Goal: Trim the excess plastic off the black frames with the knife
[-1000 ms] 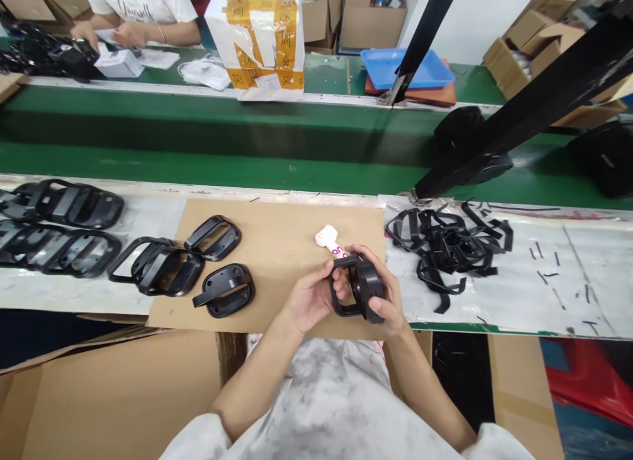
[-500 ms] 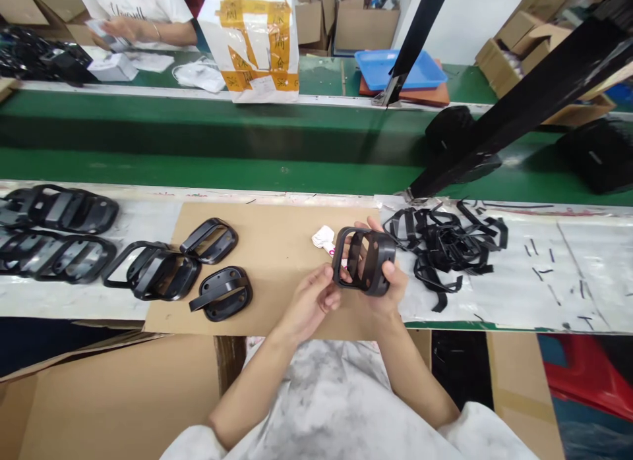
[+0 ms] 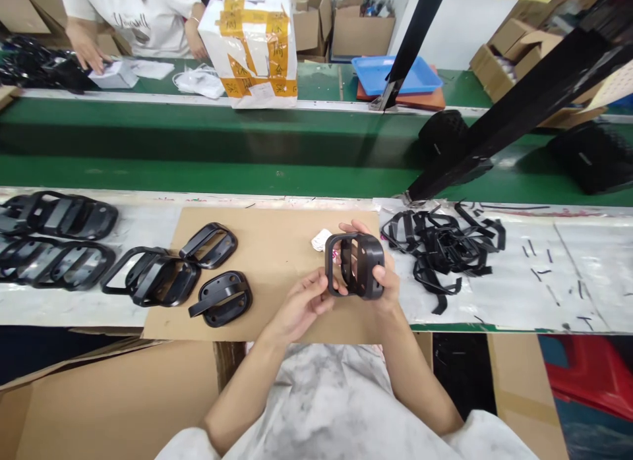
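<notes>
The view is crossed by a green belt (image 3: 279,173), bordered on its near side by a white bench (image 3: 143,219). On the bench a cardboard sheet (image 3: 281,249) is laid, its front edge lined up roughly with the bench's; brown surface is left showing between the two black handles at its left and the hands, giving sideways room. To the right, the belt is crossed slantwise by a black post (image 3: 519,104). Across the belt, script resembling "Yourself" is carried on a co-worker's white shirt (image 3: 133,25). Beside it stands a white box (image 3: 247,48), wrapped in yellow tape marked with Chinese characters, too blurred to be read surely. Black strips (image 3: 450,242) are heaped just past the sheet's right edge. Over the sheet's right part a black handle frame (image 3: 370,265) is held up, clamped between thumb and fingers of the right hand (image 3: 390,282). Its lower left corner is met by the fingertips of the left hand (image 3: 299,308); whether it is pinched there cannot be told. Behind it lies a crumpled white piece (image 3: 321,240), its pink print partly hidden.
</notes>
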`<state>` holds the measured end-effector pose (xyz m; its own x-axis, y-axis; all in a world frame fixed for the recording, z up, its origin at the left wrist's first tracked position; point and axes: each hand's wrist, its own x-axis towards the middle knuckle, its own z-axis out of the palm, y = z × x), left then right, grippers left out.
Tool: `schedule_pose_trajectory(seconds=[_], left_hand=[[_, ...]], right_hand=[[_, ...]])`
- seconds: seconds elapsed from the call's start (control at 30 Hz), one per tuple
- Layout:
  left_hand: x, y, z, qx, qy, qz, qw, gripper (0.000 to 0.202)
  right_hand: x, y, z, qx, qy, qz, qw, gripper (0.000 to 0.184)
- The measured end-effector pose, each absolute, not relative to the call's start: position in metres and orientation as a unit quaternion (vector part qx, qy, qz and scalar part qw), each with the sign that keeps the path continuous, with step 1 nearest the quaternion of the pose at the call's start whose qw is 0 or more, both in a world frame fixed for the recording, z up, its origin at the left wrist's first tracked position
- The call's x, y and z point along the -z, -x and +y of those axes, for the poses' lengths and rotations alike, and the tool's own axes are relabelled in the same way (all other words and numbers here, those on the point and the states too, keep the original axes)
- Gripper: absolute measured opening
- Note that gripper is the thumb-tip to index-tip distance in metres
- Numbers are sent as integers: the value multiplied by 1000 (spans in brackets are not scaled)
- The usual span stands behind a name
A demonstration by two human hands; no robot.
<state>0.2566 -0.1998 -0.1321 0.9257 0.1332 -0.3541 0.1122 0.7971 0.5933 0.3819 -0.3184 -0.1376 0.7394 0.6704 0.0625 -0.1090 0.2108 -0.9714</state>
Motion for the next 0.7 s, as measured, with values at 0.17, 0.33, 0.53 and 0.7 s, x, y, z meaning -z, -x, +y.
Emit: schedule_pose_trajectory(seconds=[0.17,0.33,0.53,0.7], left_hand=[[128,-267,-189,-82,-348,228,906,47],[121,-281,-181,-38,-290,225,929,48],[123,-290,-156,-170,-412,285,849,58],[143,-299,-128,-337,-484,327,739,58]], right_hand=[[131,-377,-319,-250,613,-328,675,92],[136,-375,-310,-184,612,-371,674,84],[135,-378,-327,-164,752,-420,480,80],[154,-377,-360,-131,882,-347,290,32]])
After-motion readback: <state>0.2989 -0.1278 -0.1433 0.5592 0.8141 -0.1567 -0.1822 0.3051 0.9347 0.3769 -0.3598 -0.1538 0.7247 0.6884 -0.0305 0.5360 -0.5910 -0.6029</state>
